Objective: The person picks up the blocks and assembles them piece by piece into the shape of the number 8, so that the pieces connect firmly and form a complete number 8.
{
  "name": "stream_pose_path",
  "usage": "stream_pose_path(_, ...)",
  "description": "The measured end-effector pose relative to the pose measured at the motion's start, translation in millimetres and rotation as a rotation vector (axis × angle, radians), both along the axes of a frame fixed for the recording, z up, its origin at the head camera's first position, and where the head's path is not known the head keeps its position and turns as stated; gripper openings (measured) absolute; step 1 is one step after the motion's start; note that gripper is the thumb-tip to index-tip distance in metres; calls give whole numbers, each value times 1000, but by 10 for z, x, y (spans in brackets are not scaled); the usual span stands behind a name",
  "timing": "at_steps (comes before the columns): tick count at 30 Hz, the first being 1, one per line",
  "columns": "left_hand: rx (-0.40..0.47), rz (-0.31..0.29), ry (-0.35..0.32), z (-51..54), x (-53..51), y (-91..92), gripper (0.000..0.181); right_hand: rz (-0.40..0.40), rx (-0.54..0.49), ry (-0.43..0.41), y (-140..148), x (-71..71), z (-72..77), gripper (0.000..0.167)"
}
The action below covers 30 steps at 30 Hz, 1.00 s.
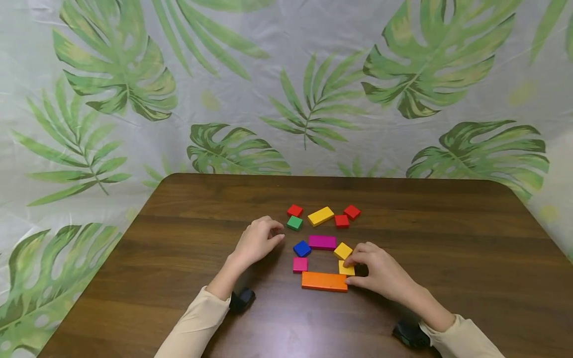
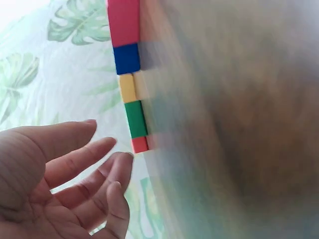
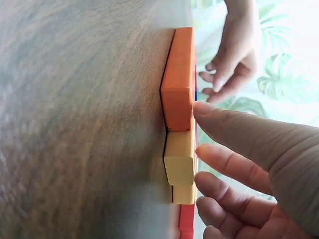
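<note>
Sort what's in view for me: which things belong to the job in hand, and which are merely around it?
Likely in the job:
orange block, nearest yellow block, both at the right grip
pink block, blue block, purple block, other small yellow block
red blocks, green block, long yellow block, set farther back

Merely around it:
table
leafy cloth
wrist cameras

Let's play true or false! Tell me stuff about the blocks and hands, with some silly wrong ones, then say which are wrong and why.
1. The left hand is holding a green block. False: it holds nothing.
2. In the head view, the orange block is the lowest block. True.
3. Only two blocks are red. False: there are three red blocks.
4. The right hand is right by the orange block. True.
5. The blue block is longer than the orange block. False: it is shorter.
</note>
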<state>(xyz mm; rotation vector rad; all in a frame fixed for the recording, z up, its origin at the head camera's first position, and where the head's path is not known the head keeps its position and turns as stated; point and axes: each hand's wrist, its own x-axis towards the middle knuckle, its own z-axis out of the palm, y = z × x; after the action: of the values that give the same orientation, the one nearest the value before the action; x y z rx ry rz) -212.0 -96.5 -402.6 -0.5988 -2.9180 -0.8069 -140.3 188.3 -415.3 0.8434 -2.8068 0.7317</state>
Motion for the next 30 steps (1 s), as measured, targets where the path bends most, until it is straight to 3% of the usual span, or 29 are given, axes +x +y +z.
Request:
stream_pose_path(7, -53, -22, 3, 24, -190, 105, 22, -38, 29, -50, -11, -7, 1, 23)
stream_pose_path(12, -119, -76, 5, 63, -298, 184, 23, -44, 27, -43, -11, -5, -1, 23)
stream_pose_path(22, -197, -179, 22, 48, -422, 261, 25, -47, 22, -55, -12, -2, 12, 22)
stream_pose_path(30, -223, -223, 4, 53, -449, 290, 25, -41, 12, -60, -5, -2, 21, 22)
